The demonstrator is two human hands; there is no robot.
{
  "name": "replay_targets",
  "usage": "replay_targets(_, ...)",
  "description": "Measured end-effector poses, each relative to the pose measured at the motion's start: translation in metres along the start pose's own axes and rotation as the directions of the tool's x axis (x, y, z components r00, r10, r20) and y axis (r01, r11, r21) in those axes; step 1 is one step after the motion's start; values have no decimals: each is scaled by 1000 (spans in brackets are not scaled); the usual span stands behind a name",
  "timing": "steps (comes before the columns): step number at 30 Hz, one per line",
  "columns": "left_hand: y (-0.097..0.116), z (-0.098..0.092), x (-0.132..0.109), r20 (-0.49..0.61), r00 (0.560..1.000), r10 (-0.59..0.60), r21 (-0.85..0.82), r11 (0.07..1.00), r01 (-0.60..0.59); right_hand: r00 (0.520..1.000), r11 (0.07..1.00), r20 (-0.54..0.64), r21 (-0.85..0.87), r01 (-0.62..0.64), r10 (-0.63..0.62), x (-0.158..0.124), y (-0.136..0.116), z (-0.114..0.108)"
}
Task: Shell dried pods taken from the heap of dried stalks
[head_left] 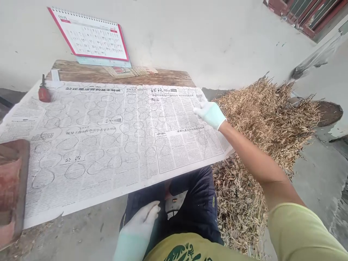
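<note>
A printed newspaper sheet (130, 170) covers most of the wooden table, and rows of hand-drawn rounded outlines run over its print. Over the sheet's right side is my right hand (209, 113), in a white glove with a mint cuff. Its fingers are bent together in a pinch; whatever may be between them is too small to make out. My left hand (143, 221), gloved the same way, rests at my lap below the table's front edge. Its fingers are drawn together, and I see nothing in them.
A desk calendar (94, 38) stands at the back against the wall. A red-handled screwdriver (44, 92) lies at the sheet's back left. The wooden tabletop (168, 77) shows behind. At left is a reddish-brown wooden object (20, 188); dry straw (261, 123) is heaped at right.
</note>
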State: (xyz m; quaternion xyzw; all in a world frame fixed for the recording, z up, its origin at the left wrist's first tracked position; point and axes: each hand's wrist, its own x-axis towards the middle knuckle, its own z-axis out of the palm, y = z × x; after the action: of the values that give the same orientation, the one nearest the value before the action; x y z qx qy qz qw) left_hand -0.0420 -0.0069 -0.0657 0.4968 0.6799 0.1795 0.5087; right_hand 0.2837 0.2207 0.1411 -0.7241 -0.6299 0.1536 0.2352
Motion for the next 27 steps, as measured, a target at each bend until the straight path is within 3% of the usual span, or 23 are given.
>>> replay_targets(3,46,-12,-25,-44,999,30,-2,1000,-30,998,999,46,38,32,-34,-59,-13,6)
replay_targets(7,107,-32,-41,-171,975,140,-84,984,-156,992,946,120,325,4,-45,-133,-35,28)
replay_targets(11,146,-43,-44,-307,925,224,-155,947,-281,978,913,199,408,-21,-67,-183,-53,59)
replay_targets(14,154,-44,-45,-333,909,249,-276,896,-347,955,880,293,463,-101,-44,-202,-60,79)
replay_targets(17,148,-43,-45,-387,889,243,-332,863,-380,935,846,355,504,-175,-18,-211,-63,91)
replay_targets(22,137,-43,-40,-329,915,234,-372,858,-353,912,806,411,536,-250,10,-212,-62,99)
replay_targets(25,134,-45,-42,-362,899,247,-292,885,-361,940,839,341,509,-193,9,-211,-54,102)
replay_targets(27,132,-47,-45,-437,832,340,-77,908,-411,978,864,207,490,-116,14,-213,-46,97)
